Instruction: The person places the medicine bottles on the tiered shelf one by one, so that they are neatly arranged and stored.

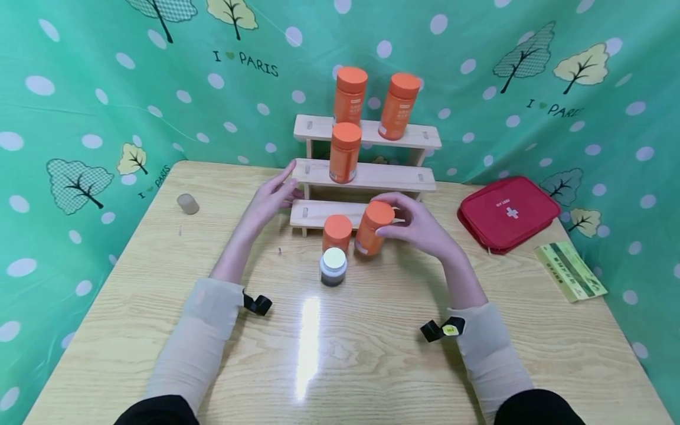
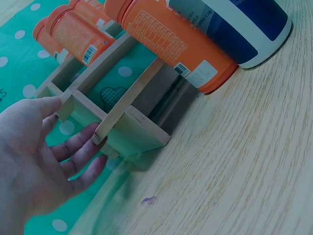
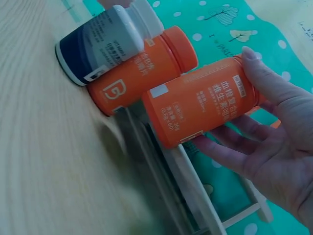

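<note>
My right hand (image 1: 419, 227) grips an orange bottle (image 1: 374, 227) between thumb and fingers. The bottle tilts in front of the lowest shelf of a wooden tiered rack (image 1: 366, 171); whether its base touches the table I cannot tell. At the rack's left end my left hand (image 1: 265, 203) touches the shelf ends with loosely extended fingers (image 2: 78, 147). Beside the held bottle stands another orange bottle (image 1: 337, 230), and right in front of it a white-capped bottle (image 3: 102, 46) with a dark blue and white label. One orange bottle (image 1: 345, 153) stands on the middle shelf.
Two orange bottles, one on the left (image 1: 350, 94) and one on the right (image 1: 398, 106), stand on the top shelf. To the right lie a red first-aid pouch (image 1: 507, 212) and a green box (image 1: 571, 271). A small grey object (image 1: 188, 203) sits at the left.
</note>
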Tool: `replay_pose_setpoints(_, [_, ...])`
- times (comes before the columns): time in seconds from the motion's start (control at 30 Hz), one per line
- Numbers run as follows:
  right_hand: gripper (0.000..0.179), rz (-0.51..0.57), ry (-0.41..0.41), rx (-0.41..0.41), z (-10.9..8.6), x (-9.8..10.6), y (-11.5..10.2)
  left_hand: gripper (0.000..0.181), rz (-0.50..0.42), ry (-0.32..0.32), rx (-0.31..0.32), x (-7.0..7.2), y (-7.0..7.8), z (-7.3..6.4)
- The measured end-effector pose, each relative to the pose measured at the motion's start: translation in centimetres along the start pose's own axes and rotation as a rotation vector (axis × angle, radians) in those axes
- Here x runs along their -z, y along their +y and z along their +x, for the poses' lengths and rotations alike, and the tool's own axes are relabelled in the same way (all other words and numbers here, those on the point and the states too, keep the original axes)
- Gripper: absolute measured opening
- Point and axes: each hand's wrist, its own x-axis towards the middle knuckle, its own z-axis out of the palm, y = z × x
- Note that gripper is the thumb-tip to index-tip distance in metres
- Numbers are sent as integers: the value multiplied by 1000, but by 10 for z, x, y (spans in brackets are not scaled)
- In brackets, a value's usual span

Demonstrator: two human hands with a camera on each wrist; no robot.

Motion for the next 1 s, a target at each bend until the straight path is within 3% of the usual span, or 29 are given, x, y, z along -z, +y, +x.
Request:
replay_pose_setpoints(0.47, [55, 36, 22, 81, 11, 36, -30, 59, 16, 9, -3, -1, 3, -1])
replay_pose_setpoints(1.0, [53, -61, 98, 5, 34, 73, -46, 59, 19, 10, 12, -1, 4, -1])
